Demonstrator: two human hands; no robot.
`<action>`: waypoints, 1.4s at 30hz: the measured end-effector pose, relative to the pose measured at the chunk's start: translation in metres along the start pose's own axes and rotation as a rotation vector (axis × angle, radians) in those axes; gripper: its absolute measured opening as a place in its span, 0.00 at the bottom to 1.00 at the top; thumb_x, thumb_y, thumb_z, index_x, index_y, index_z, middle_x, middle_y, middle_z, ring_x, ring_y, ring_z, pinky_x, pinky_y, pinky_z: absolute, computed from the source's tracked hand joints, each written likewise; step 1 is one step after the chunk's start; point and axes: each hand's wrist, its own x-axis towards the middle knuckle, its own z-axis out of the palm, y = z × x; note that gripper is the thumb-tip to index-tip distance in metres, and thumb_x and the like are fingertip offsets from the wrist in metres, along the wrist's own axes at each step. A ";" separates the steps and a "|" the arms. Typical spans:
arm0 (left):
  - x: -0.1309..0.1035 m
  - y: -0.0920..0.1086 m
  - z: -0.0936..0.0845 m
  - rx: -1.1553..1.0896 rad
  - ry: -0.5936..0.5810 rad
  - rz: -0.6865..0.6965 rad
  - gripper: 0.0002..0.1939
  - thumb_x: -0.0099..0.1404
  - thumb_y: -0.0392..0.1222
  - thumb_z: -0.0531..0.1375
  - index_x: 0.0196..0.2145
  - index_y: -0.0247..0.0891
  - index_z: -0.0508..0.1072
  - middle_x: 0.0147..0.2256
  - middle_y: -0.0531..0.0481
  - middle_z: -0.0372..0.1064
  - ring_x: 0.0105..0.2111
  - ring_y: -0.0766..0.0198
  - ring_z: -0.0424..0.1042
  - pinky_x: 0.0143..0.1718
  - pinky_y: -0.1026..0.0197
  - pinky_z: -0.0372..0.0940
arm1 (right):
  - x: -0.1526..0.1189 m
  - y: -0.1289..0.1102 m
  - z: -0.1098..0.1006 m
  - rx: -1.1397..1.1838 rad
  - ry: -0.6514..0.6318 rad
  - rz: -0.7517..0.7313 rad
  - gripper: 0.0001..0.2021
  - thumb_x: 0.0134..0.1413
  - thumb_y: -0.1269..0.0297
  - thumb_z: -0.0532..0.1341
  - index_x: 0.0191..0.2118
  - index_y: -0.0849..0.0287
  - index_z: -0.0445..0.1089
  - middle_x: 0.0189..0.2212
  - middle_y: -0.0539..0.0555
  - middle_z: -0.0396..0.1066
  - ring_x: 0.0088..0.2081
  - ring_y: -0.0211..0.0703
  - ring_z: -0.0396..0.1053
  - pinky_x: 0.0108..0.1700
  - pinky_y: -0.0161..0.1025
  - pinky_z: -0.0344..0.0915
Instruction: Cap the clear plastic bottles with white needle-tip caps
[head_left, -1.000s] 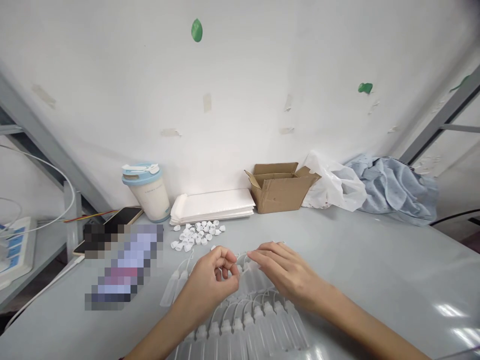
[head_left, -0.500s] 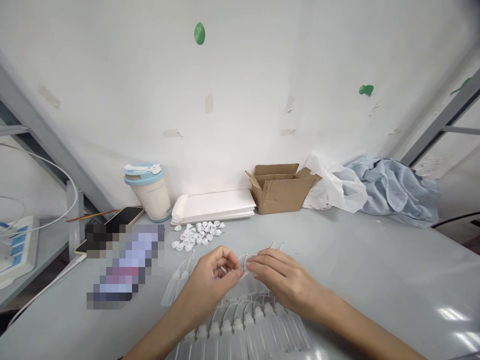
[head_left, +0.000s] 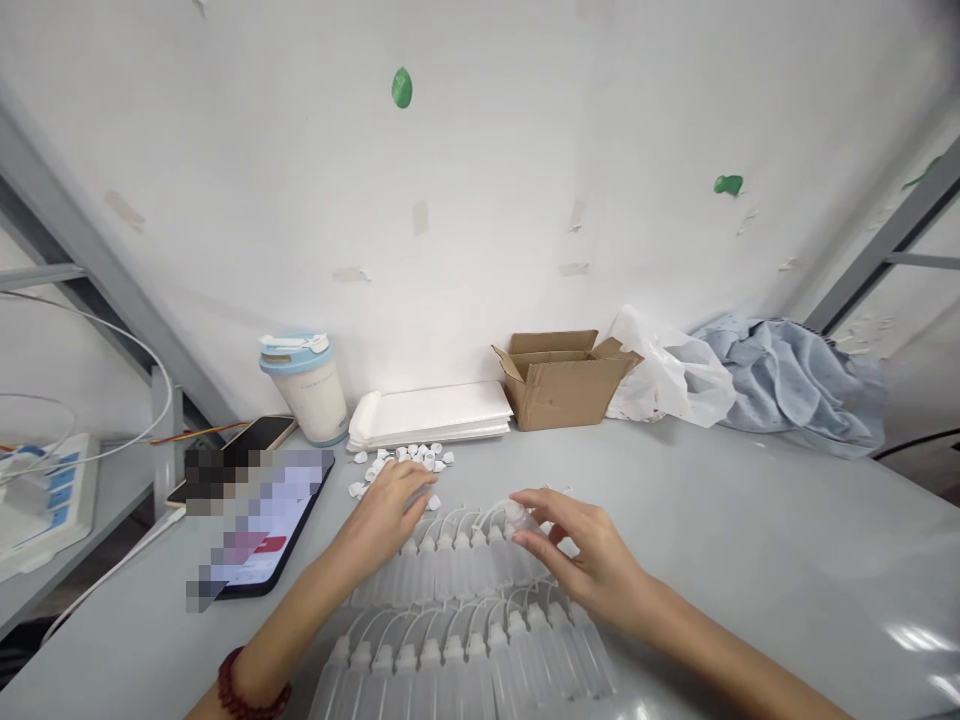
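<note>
My left hand (head_left: 390, 510) is over the near edge of a pile of small white caps (head_left: 427, 458); its fingers are bent downward, and whatever lies under the fingertips is hidden. Between the thumb and fingers of my right hand (head_left: 574, 545) is the top of a clear plastic bottle (head_left: 523, 518). To its left runs a back row of similar bottles (head_left: 465, 570), with thin curved strips at their tops. A front row of bottles (head_left: 450, 685) lies nearer to me.
Behind the hands stand a lidded cup (head_left: 311, 400), white padded envelopes (head_left: 431, 412), an open cardboard box (head_left: 566, 392), a plastic bag (head_left: 667, 375) and blue cloth (head_left: 787, 385). Two phones (head_left: 270, 540) lie left, near a power strip (head_left: 64, 500).
My left hand has moved left and back to the white caps, away from my right hand. My right hand has turned, its thumb and fingers now around a bottle top. The view has shifted slightly.
</note>
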 end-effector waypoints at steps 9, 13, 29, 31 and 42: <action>0.000 0.008 0.009 0.006 -0.041 -0.042 0.10 0.59 0.38 0.53 0.33 0.38 0.74 0.33 0.44 0.71 0.38 0.52 0.66 0.42 0.51 0.62 | 0.007 -0.007 0.006 0.503 -0.075 0.460 0.12 0.51 0.58 0.62 0.39 0.59 0.68 0.28 0.51 0.69 0.28 0.38 0.68 0.24 0.33 0.68; -0.003 0.027 -0.005 -0.069 -0.038 -0.059 0.11 0.60 0.40 0.53 0.37 0.39 0.74 0.36 0.46 0.72 0.38 0.55 0.68 0.39 0.56 0.63 | 0.007 -0.006 0.007 0.532 -0.090 0.494 0.12 0.51 0.59 0.62 0.39 0.60 0.69 0.28 0.51 0.69 0.28 0.37 0.67 0.25 0.32 0.66; -0.020 0.071 -0.001 -0.708 -0.222 -0.199 0.11 0.63 0.47 0.54 0.35 0.39 0.71 0.32 0.51 0.71 0.35 0.61 0.69 0.37 0.62 0.63 | -0.001 -0.006 0.009 0.135 -0.106 -0.049 0.17 0.61 0.72 0.52 0.54 0.54 0.64 0.40 0.57 0.71 0.39 0.43 0.68 0.40 0.40 0.67; -0.019 0.072 -0.003 -0.723 -0.235 -0.203 0.11 0.63 0.46 0.54 0.36 0.38 0.72 0.32 0.51 0.71 0.35 0.61 0.69 0.38 0.62 0.63 | 0.000 -0.005 0.010 0.116 -0.118 -0.100 0.19 0.61 0.74 0.50 0.56 0.54 0.62 0.42 0.58 0.69 0.42 0.44 0.67 0.41 0.41 0.67; -0.023 0.072 0.002 -0.680 -0.220 -0.187 0.09 0.63 0.43 0.55 0.36 0.38 0.73 0.32 0.51 0.71 0.33 0.62 0.68 0.36 0.62 0.62 | -0.010 0.002 0.014 -0.001 -0.070 -0.108 0.18 0.61 0.73 0.50 0.55 0.55 0.54 0.41 0.57 0.68 0.40 0.43 0.67 0.40 0.39 0.66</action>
